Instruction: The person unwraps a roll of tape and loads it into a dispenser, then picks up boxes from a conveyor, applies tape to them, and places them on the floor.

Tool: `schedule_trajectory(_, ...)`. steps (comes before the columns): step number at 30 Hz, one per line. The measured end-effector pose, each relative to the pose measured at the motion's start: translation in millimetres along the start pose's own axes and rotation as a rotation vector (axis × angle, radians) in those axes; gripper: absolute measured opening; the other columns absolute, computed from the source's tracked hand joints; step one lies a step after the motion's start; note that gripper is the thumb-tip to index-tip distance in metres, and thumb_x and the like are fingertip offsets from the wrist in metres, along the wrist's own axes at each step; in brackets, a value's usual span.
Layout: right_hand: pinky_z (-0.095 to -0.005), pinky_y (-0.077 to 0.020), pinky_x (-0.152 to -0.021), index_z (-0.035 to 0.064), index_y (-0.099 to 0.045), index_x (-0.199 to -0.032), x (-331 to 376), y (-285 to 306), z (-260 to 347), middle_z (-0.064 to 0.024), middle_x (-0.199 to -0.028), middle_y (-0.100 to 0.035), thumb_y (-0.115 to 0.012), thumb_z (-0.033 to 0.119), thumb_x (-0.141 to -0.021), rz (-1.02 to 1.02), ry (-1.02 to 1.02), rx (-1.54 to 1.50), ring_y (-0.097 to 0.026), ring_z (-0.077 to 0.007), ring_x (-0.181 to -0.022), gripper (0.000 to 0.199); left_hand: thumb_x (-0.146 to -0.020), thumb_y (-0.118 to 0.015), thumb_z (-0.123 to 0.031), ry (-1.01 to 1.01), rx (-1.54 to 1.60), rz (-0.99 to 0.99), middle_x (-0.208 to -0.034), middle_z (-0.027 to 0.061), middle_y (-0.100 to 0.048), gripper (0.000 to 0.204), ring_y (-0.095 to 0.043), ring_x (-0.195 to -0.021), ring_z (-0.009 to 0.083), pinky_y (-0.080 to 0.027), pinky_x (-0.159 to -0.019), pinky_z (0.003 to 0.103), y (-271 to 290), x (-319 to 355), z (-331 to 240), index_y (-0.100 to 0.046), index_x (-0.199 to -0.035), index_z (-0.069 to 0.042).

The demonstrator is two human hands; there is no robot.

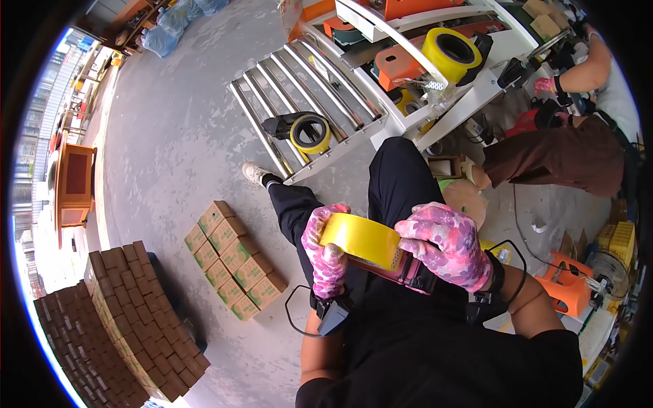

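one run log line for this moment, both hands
left hand: holds yellow tape roll | right hand: grips tape dispenser | roller conveyor ahead

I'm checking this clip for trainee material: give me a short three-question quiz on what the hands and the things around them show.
1. True or false: both hands wear pink flowered gloves.
2. What does the left hand grip? A) a green carton B) a yellow tape roll C) an orange stool
3. Fill in: a second yellow tape roll lies on the metal ______ conveyor.

Key
1. True: the right hand is gloved like the left.
2. B: the yellow tape roll sits in a red tape dispenser, which the right hand covers.
3. Roller: the second roll lies on the roller conveyor, above the small green cartons on the floor.
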State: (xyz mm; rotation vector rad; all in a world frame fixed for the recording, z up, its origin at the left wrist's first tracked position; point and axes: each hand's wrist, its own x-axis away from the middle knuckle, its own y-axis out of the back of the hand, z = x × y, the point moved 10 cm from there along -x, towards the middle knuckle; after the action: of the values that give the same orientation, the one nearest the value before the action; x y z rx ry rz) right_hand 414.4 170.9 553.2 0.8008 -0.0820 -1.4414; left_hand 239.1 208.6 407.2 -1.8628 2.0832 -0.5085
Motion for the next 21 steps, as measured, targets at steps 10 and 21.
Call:
schedule_trajectory(10,-0.0379,-0.0522,-0.083,0.0042,-0.066,-0.090,0,-9,-3,-0.0075,-0.081,-0.063,-0.072,0.003,-0.073,0.063,0.179,0.043,-0.062,-0.0271,-0.078,0.018,-0.075,-0.069,-0.063,-0.049,-0.096,0.035,-0.102,0.0130,-0.061,0.072,-0.061,-0.088,0.0191,-0.050,-0.079,0.030,-10,-6,-17,-0.053,-0.108,-0.001)
schedule_trajectory(21,-0.0471,-0.0395,-0.103,0.0034,-0.061,-0.099,9,-22,0,-0.0062,-0.083,-0.056,-0.070,0.005,-0.076,0.157,0.270,0.167,-0.059,-0.0248,-0.079,0.025,-0.079,-0.061,-0.067,0.040,-0.105,0.068,-0.104,0.0109,-0.061,0.074,-0.061,-0.091,0.0179,-0.048,-0.080,0.029,-8,-3,-1,-0.054,-0.111,-0.001)
